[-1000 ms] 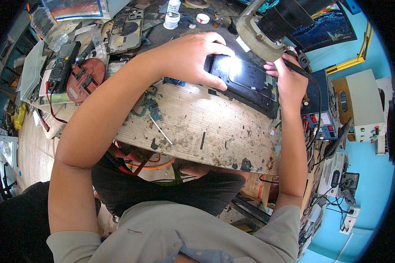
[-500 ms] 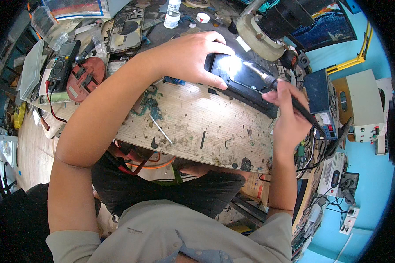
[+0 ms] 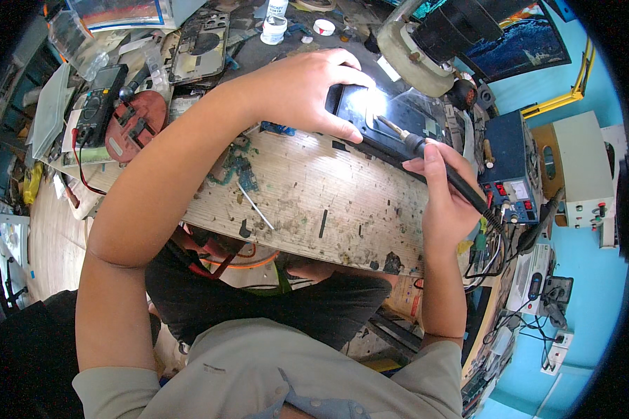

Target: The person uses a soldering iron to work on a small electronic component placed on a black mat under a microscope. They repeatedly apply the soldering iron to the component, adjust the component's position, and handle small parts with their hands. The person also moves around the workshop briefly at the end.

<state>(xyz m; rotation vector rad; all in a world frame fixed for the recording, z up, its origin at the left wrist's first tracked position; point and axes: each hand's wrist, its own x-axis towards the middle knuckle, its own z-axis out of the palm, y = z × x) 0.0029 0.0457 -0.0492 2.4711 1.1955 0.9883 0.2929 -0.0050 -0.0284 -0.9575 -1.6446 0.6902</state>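
My left hand (image 3: 314, 87) clasps the left end of a flat, black, tray-like device (image 3: 383, 149), its thumb on the near edge and its fingers toward the far side. A bright light washes out the upper left of this device. My right hand (image 3: 449, 195) grips a soldering iron (image 3: 414, 144) like a pen. Its slim metal tip points up and left, over the device near the bright patch; whether it touches anything there I cannot tell. A black cable trails from the handle past my right wrist.
A microscope head (image 3: 426, 66) overhangs the far right. Blue power equipment (image 3: 514, 164) stands at the right. On the left lie a multimeter (image 3: 103, 94), a red round holder (image 3: 138, 122) and a phone frame (image 3: 201, 49). Green circuit boards (image 3: 241, 167) and a white stick (image 3: 256, 206) lie near the front edge.
My right hand has shifted left and slightly nearer. The iron's tip has moved left and a little nearer over the device. My left hand has stayed in place.
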